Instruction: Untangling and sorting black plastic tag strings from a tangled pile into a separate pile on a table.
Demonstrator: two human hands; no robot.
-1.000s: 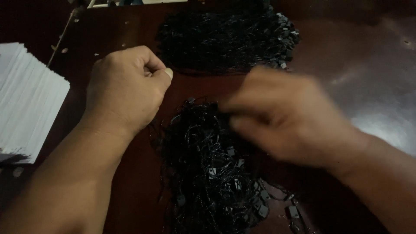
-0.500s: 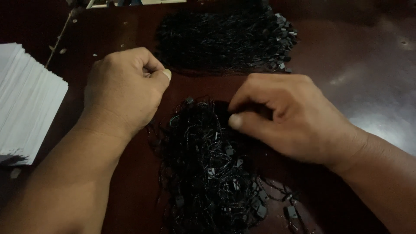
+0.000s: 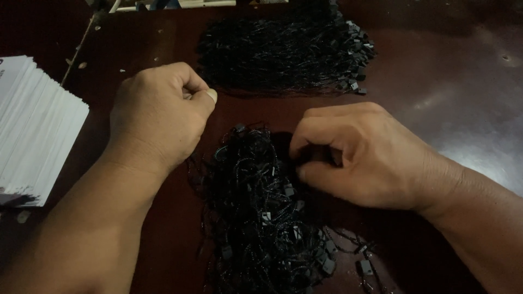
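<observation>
A tangled heap of black string loops with small black plastic tags lies on the dark brown table between my arms. My right hand rests on the heap's upper right edge, fingers curled and pinching into the strings. My left hand is closed in a fist just left of the heap's top, thumb pressed on the forefinger; whether it holds a string is hidden. A second, neater bundle of the same black strings lies farther back.
A thick stack of white paper cards sits at the left edge of the table. A few loose tags lie beside the near heap at lower right. Light-coloured items show at the far edge.
My right hand has moved down and left from blur above the heap and settled on it, fingers now curled into the strings. My left fist has stayed in place.
</observation>
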